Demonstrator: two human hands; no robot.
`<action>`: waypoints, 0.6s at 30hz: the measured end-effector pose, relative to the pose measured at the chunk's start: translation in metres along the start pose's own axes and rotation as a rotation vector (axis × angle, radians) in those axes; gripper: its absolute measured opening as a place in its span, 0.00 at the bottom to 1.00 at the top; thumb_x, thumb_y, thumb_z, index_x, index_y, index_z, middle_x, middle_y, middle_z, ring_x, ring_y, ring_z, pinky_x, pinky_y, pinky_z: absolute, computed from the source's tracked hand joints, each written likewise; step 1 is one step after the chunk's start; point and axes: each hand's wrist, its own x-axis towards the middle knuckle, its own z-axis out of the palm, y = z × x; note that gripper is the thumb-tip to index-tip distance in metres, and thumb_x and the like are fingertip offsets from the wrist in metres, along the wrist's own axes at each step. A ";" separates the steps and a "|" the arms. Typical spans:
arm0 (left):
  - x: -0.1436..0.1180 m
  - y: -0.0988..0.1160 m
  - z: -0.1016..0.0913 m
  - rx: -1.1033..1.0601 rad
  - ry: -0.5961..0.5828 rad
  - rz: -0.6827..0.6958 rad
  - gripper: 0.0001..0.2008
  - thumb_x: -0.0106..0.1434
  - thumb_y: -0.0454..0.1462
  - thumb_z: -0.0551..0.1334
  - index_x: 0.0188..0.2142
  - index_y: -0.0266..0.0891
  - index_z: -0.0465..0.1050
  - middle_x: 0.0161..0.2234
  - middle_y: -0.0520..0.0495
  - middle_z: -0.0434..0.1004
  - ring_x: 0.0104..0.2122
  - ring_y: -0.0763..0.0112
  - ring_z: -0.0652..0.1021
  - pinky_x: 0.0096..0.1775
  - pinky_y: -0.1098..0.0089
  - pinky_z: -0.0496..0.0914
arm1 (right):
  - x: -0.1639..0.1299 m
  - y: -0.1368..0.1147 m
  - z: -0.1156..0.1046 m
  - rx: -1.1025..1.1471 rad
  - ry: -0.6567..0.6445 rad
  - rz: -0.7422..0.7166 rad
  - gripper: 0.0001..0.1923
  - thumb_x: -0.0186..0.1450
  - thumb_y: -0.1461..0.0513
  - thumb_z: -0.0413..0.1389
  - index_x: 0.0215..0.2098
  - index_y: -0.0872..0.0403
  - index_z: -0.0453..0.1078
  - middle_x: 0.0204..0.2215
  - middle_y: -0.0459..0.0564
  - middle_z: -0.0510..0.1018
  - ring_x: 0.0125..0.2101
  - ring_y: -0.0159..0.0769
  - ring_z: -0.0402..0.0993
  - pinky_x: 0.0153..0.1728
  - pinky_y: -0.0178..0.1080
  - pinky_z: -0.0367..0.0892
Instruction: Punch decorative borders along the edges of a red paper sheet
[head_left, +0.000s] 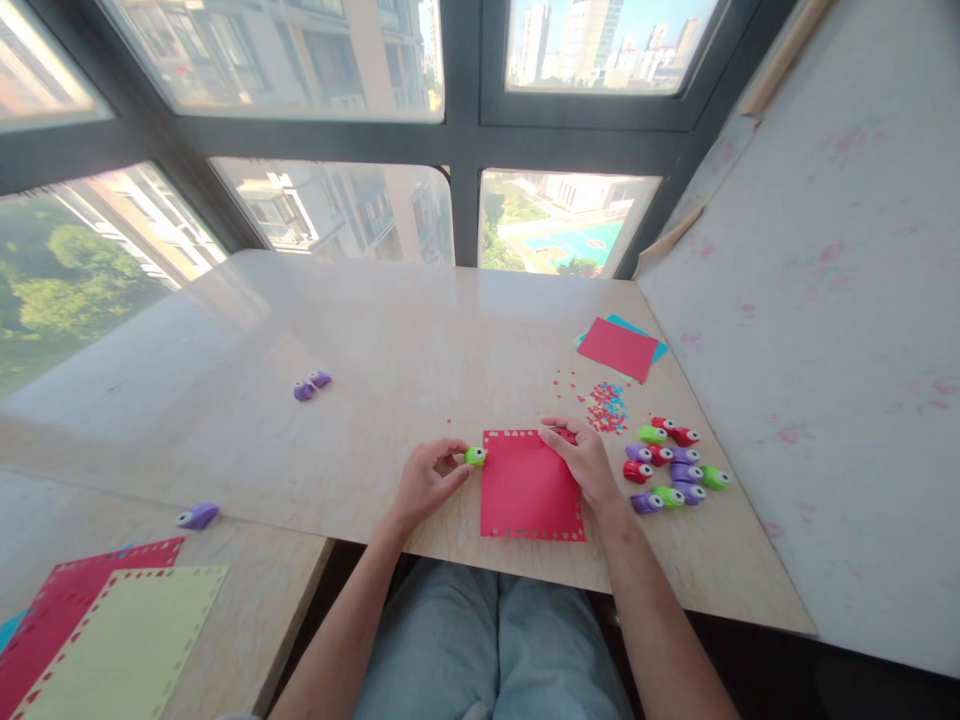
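Head view: left hand (429, 478) is pinching a small green paper punch (475, 456) at the red card sheet's (529, 490) edge; right hand (583, 462), gripping a red punch (564, 433), is steadying the sheet.

Punches (670, 465) right of sheet (529, 487)

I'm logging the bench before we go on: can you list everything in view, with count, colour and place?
Red sheet: 1, red, punched border, table front, between the hands.
Green punch: 1, green, at the sheet's left edge, in the left hand's fingers.
Red punch: 1, red, sheet's top right corner, under the right hand.
Punch cluster: about 11, purple, red, green, right of the sheet.
Confetti: small pile, red and blue, behind the cluster.
Paper stack: red over blue, far right.
Purple punches: 2, mid-left.
Purple punch: 1, side table.
Bordered sheets: red and yellow, lower left.
Left hand: 1.
Right hand: 1.
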 end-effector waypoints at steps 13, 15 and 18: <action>0.000 0.004 0.000 0.181 -0.041 0.092 0.12 0.59 0.42 0.67 0.42 0.42 0.77 0.34 0.47 0.79 0.35 0.64 0.76 0.41 0.64 0.67 | 0.000 0.005 0.006 -0.084 -0.018 -0.047 0.20 0.58 0.49 0.60 0.41 0.55 0.76 0.36 0.52 0.81 0.35 0.42 0.76 0.40 0.42 0.69; 0.001 0.004 0.001 0.188 -0.042 0.123 0.12 0.59 0.42 0.67 0.43 0.43 0.77 0.39 0.46 0.80 0.40 0.63 0.76 0.45 0.63 0.66 | 0.000 0.006 0.006 -0.105 -0.016 -0.064 0.20 0.59 0.50 0.59 0.41 0.55 0.75 0.37 0.53 0.81 0.36 0.43 0.76 0.42 0.44 0.69; 0.001 0.005 0.003 0.181 -0.036 0.153 0.11 0.59 0.41 0.68 0.41 0.43 0.77 0.45 0.46 0.79 0.46 0.61 0.76 0.50 0.61 0.65 | 0.001 0.007 0.007 -0.133 -0.012 -0.086 0.19 0.59 0.50 0.59 0.42 0.54 0.75 0.39 0.53 0.81 0.38 0.44 0.76 0.44 0.45 0.68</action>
